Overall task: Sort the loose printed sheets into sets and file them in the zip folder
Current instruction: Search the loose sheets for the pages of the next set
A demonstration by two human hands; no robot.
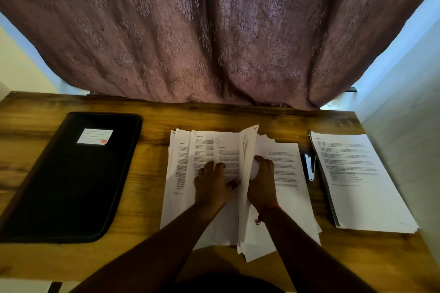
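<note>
Paper, thin and fanned, mid-desk [147, 197]: loose sheets [204, 150] under flat left hand [210, 185]; right hand [262, 183] has its grip curled on an upright sheet [247, 150]. Black zip folder [71, 181] left; stapler [309, 167], neat stack [362, 185] right.

the print on the loose sheets [204, 150] is too blurred to read. the stapler [309, 167] lies partly hidden under the right-hand stack [362, 181]. the zip folder [71, 178]'s near left corner is cut off.
</note>
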